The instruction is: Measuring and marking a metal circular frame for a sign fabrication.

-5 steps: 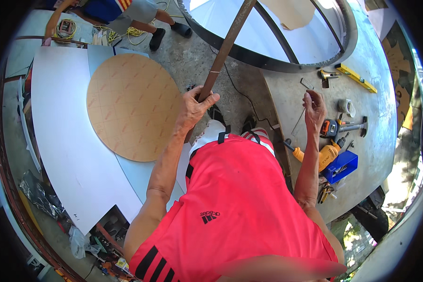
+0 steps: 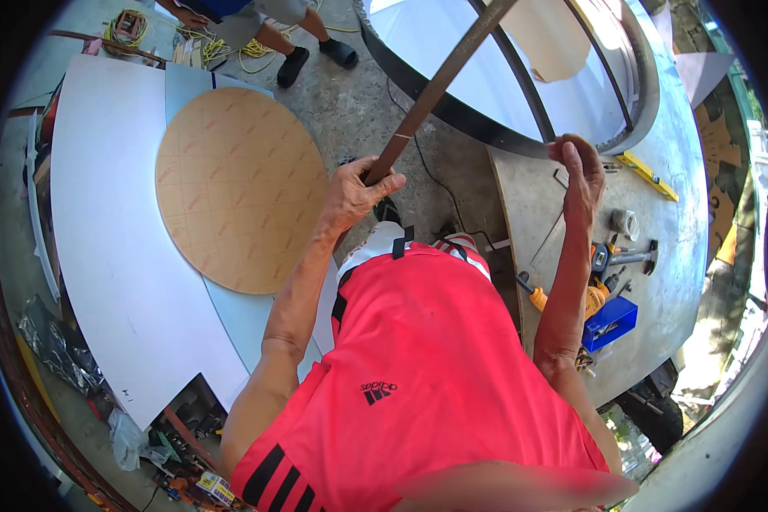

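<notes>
My left hand (image 2: 354,194) is wrapped round a long brown flat metal bar (image 2: 442,84). The bar slants up to the right, its far end passing over a large dark ring frame (image 2: 478,130) with crossbars. Its lower end drops behind my left forearm. Above the workbench (image 2: 520,192), near the ring's close edge, my right hand (image 2: 582,179) is raised with loosely bent fingers and the thumb apart. Nothing shows plainly in it. Below that hand a thin metal rod or square (image 2: 548,237) lies on the bench.
A yellow level (image 2: 648,177), tape roll (image 2: 625,224), hammer (image 2: 640,256), orange drill (image 2: 596,299) and blue bin (image 2: 610,324) lie on the bench. At left, a brown round board (image 2: 241,192) rests on white sheets (image 2: 111,213). Another person (image 2: 269,26) stands beyond, near yellow cords (image 2: 256,55).
My right hand has moved up and slightly right, toward the ring's edge. The left hand keeps its grip on the bar. The view has shifted a little, and the other person's arm has moved.
</notes>
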